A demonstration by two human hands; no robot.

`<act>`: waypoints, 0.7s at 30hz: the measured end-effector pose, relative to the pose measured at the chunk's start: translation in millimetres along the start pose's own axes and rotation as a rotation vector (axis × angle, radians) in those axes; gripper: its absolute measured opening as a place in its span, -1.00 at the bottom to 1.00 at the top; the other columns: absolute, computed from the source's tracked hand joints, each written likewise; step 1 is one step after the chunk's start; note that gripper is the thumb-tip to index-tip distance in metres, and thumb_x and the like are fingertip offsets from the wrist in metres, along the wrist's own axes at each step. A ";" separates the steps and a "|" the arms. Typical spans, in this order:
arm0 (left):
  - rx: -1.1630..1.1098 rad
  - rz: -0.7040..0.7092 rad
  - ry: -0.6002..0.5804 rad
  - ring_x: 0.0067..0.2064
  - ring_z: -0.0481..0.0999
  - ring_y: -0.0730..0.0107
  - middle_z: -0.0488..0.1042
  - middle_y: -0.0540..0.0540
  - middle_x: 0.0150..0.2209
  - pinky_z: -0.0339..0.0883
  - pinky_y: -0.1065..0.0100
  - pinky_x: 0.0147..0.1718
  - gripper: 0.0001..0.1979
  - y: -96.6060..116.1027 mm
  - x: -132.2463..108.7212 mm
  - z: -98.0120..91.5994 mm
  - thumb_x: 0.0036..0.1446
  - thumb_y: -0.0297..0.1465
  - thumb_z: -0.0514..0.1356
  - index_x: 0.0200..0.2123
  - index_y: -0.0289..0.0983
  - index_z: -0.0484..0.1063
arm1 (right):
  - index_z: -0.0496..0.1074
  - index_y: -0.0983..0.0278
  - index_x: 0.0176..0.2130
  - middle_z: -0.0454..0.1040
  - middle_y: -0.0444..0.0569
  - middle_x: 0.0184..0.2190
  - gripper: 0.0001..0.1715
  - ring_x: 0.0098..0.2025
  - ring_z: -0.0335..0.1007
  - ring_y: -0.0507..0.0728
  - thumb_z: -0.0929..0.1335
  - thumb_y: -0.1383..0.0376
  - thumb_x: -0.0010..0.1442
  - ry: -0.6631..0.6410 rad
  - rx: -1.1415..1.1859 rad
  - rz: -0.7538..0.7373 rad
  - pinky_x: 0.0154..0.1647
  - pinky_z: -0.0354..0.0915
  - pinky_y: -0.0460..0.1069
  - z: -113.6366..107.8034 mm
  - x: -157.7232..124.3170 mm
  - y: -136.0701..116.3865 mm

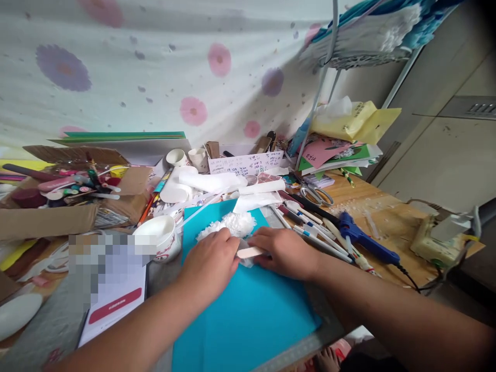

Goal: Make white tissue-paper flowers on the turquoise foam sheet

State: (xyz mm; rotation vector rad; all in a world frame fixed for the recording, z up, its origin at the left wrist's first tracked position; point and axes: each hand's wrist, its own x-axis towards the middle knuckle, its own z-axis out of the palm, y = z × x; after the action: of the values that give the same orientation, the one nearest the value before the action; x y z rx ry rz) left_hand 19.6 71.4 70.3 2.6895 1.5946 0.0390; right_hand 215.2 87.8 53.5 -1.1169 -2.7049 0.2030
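My left hand point(212, 261) and my right hand point(289, 252) meet over a blue sheet point(240, 315), fingers curled. A flat wooden craft stick point(250, 252) lies between them, with its end under my right fingers. Below the stick is a thin, whitish, see-through piece point(246, 262), pinched by my left fingers; its kind is unclear. Just beyond my hands, a ruffled white bundle point(234, 223) rests on the blue sheet, partly hidden by my left hand.
A paper cup point(160, 237) and a phone point(116, 299) are at the left, near a cardboard box point(46, 219) of tools. On the right lie several pens point(320, 235), scissors point(315, 195), a blue glue gun point(364, 240) with its cord, and a power strip point(434, 240). White rolls point(217, 182) lie behind.
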 end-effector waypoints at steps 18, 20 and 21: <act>-0.109 0.064 0.131 -0.18 0.39 0.19 0.39 -0.08 -0.27 0.29 0.17 -0.20 -0.83 -20.3 -2.9 16.9 0.20 -0.54 0.04 -0.36 -0.26 0.40 | 0.47 0.31 -0.09 0.43 0.10 -0.09 -0.64 -0.16 0.43 0.21 0.30 0.44 0.09 0.234 -0.066 0.262 -0.23 0.31 0.01 -24.8 -9.1 21.0; -0.108 0.055 0.135 -0.19 0.38 0.19 0.40 -0.07 -0.30 0.29 0.16 -0.19 -0.84 -20.3 -3.0 17.5 0.21 -0.53 0.04 -0.36 -0.26 0.38 | 0.49 0.28 -0.18 0.44 0.03 -0.16 -0.72 -0.22 0.43 0.14 0.30 0.44 0.09 0.209 0.070 0.147 -0.23 0.30 -0.02 -23.1 -8.8 10.7; -0.107 0.051 0.135 -0.20 0.38 0.20 0.40 -0.07 -0.31 0.29 0.16 -0.20 -0.84 -20.4 -3.1 17.5 0.20 -0.54 0.04 -0.36 -0.25 0.37 | 0.49 0.26 -0.19 0.44 0.00 -0.16 -0.73 -0.26 0.43 0.11 0.31 0.43 0.08 0.161 0.111 0.077 -0.26 0.29 -0.04 -21.3 -8.2 5.3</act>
State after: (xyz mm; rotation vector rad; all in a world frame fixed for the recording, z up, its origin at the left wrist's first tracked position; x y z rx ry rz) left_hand 0.7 78.5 52.3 2.6965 1.5083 0.3034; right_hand 229.6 86.7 72.0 -1.1534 -2.4809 0.2601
